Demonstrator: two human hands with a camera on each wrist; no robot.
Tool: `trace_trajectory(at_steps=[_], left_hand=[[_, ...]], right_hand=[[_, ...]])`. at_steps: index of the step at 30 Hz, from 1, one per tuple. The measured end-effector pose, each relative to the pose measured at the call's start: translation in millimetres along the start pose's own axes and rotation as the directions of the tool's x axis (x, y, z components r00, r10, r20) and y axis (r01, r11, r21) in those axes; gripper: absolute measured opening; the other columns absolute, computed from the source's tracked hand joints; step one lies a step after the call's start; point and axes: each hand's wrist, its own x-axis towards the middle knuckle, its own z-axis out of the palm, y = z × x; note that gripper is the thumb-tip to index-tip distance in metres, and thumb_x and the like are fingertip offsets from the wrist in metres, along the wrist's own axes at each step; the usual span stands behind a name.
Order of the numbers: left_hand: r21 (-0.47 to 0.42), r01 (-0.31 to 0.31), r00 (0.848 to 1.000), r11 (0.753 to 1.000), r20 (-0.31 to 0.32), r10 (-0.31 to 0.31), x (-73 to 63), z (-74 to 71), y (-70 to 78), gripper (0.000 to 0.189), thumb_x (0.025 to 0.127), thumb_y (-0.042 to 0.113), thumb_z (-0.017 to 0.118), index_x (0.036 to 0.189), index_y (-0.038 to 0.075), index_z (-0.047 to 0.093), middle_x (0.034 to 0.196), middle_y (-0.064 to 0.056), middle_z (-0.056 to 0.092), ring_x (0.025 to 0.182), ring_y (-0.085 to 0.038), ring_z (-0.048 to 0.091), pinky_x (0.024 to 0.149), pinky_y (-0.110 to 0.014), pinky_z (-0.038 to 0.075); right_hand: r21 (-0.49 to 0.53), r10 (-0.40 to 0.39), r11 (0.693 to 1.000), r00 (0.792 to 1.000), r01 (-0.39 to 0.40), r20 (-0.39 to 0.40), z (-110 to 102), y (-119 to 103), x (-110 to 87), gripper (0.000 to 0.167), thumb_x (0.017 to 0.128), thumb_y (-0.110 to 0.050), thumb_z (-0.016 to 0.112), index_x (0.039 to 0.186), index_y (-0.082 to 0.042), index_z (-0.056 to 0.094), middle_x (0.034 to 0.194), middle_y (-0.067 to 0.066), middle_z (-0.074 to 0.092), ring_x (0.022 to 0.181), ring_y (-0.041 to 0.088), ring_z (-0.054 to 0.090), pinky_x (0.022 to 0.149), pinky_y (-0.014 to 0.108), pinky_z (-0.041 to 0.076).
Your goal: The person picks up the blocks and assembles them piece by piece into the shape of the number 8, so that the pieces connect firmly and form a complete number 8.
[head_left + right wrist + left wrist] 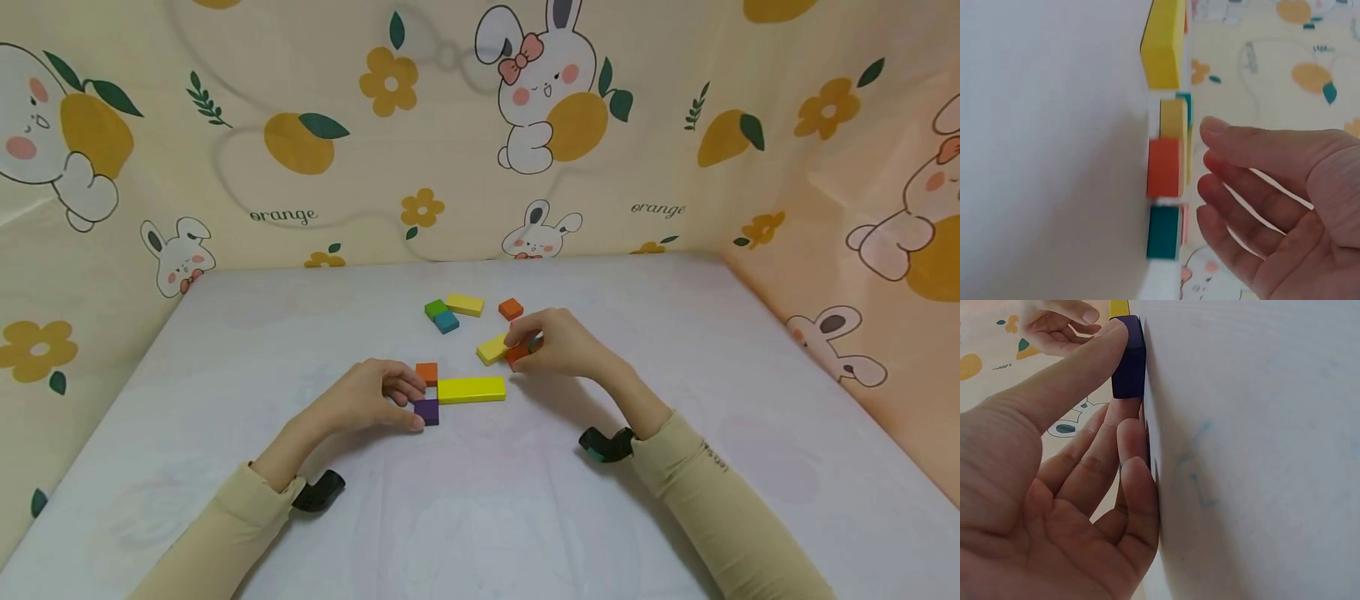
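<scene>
On a white surface [480, 517], a person's two hands are busy with small coloured blocks near its middle, well in from the left and right edges; the left hand [367, 396] pinches a purple block [427, 412], its grip clamped with the thumb on one side and a finger on the other; towards the far edge sits an orange block [427, 372], a narrow gap between the two, and a bright yellow bar [472, 390] runs from beside them towards the right edge; whether bar and purple block touch, I cannot tell; the right hand [562, 343] hovers with its grip apart, just above a red-orange block [1163, 169] that has a pale yellow block [1173, 119] and a teal block [1164, 232] close by; nearer the far edge lie a green block [436, 309] and a blue block [447, 322]; an uneven push from the left thumb could skew the bar or close that gap; fingers lowered carelessly on the right could knock the crowded neighbours aside.
</scene>
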Motion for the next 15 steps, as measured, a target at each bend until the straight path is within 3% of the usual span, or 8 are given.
trace_trajectory(at_steps=[7, 15], left_hand=[[-0.003, 0.004, 1.0, 1.0, 0.0, -0.004, -0.9, 0.5, 0.7, 0.048, 0.072, 0.024, 0.09, 0.112, 0.01, 0.068, 0.098, 0.003, 0.068, 0.091, -0.018, 0.061, 0.085, -0.031, 0.05], [0.001, 0.005, 1.0, 1.0, -0.006, -0.005, 0.0, 1.0, 0.2, 0.048, 0.072, 0.025, 0.09, 0.112, 0.011, 0.068, 0.098, 0.004, 0.068, 0.091, -0.018, 0.06, 0.085, -0.031, 0.05]], right_hand=[[0.105, 0.054, 0.993, 0.999, -0.053, -0.004, -7.5, 15.0, -0.7, 0.031, 0.074, -0.008, 0.087, 0.102, -0.005, 0.075, 0.105, 0.004, 0.07, 0.095, 0.028, 0.063, 0.082, 0.035, 0.054], [0.11, 0.073, 0.991, 0.997, -0.074, 0.013, -7.9, 22.2, -0.2, 0.03, 0.073, -0.007, 0.087, 0.1, -0.006, 0.075, 0.101, 0.004, 0.071, 0.101, 0.028, 0.059, 0.087, 0.039, 0.052]])
